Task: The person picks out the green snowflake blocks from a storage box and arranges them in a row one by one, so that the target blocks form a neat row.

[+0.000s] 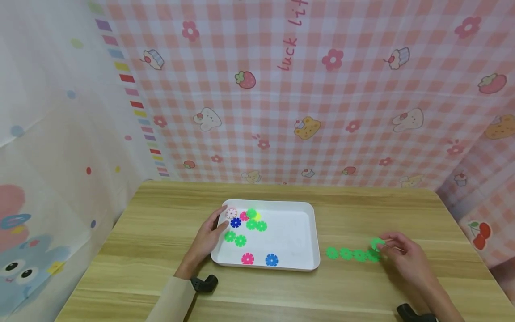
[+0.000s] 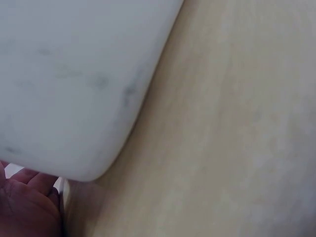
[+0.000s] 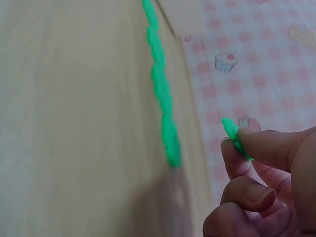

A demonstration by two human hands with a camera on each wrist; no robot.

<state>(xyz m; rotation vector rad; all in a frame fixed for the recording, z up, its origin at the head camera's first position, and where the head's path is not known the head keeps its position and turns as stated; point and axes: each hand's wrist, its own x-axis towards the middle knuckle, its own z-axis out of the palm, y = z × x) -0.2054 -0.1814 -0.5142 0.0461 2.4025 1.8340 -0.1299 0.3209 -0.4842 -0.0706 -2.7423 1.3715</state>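
Note:
My right hand [image 1: 406, 257] pinches a green notched plastic disc [image 3: 231, 129] between thumb and fingertips, held above the wooden table. Beneath it, a row of green notched discs [image 1: 346, 254] lies to the right of the white tray [image 1: 299, 267]; the hand is over the row's right end. At the tray's left side, my left hand [image 1: 206, 241] holds the rim, its thumb over the edge. The tray contains several green discs [image 1: 240, 240], two pink ones, a dark blue one [image 1: 235, 222], a lighter blue one [image 1: 271, 260], a yellow one and a pale one [image 1: 231, 213].
The wooden table [image 1: 161, 232] reaches back to a pink checked cloth [image 1: 273, 103] with cartoon prints. A pale patterned cloth [image 1: 60, 112] hangs at the left. Black wrist devices [image 1: 205, 283] are worn on both wrists.

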